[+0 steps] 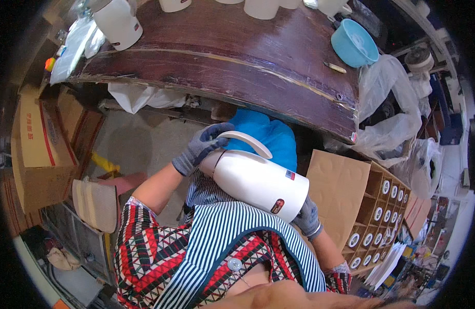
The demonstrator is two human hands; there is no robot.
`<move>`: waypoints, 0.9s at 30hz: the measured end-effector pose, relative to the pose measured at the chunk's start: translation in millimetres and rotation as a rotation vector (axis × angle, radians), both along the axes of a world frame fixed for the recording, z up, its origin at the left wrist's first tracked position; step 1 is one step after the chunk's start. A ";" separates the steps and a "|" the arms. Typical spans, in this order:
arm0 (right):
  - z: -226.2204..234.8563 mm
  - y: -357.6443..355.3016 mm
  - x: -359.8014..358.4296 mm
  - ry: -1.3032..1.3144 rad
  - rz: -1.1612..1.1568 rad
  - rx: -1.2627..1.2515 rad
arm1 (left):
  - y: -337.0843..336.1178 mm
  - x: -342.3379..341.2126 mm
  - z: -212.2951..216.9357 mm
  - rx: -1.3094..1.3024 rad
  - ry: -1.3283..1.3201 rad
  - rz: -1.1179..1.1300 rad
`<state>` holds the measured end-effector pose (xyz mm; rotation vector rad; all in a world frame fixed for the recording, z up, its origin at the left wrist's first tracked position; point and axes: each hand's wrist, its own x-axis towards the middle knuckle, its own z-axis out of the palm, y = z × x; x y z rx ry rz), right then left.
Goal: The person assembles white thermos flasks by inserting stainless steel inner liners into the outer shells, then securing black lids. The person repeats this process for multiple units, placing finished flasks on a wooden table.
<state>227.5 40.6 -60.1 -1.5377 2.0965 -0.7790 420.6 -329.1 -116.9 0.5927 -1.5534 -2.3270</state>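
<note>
A white vacuum jug (255, 177) lies sideways across my front, its lid end to the left and its base to the right. My left hand (204, 147), in a grey-blue knit glove, is closed around the lid end where the curved handle (247, 141) begins. My right hand (308, 219), gloved the same way, supports the base end, its fingers partly hidden behind the jug. Two small labels show on the body near the base. Below the jug are my striped apron (214, 221) and blue-covered legs (271, 135).
Ahead stands a dark red-brown table (222, 67) with a white jug (118, 26) at its far left. A light-blue basin (355, 44) and a small knife (335, 67) are at its right. A divided carton (374, 206) sits right of me; cardboard boxes (41, 134) stand left.
</note>
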 end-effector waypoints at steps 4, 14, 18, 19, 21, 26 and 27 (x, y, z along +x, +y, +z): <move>6.3 -11.3 -12.2 0.240 0.204 -0.072 | -10.8 3.4 -27.2 0.091 -0.052 0.023; 124.6 -97.7 7.3 0.148 0.143 0.131 | -1.6 -7.2 -59.4 0.708 0.258 -0.080; 129.0 -106.3 0.7 0.280 0.244 0.144 | 3.1 -15.1 -58.7 0.593 0.169 -0.127; 128.7 -108.5 -2.1 0.276 0.253 0.140 | 3.8 -17.5 -59.2 0.426 0.138 -0.130; 127.2 -111.1 -7.5 0.268 0.266 0.131 | 3.9 -12.5 -68.8 0.684 0.067 -0.087; 192.6 -115.7 -23.6 0.305 0.212 0.098 | 34.4 -38.8 -67.1 0.984 0.146 -0.148; 218.4 -122.3 -21.6 0.346 0.217 0.140 | 44.1 -48.6 -62.1 0.956 0.139 -0.166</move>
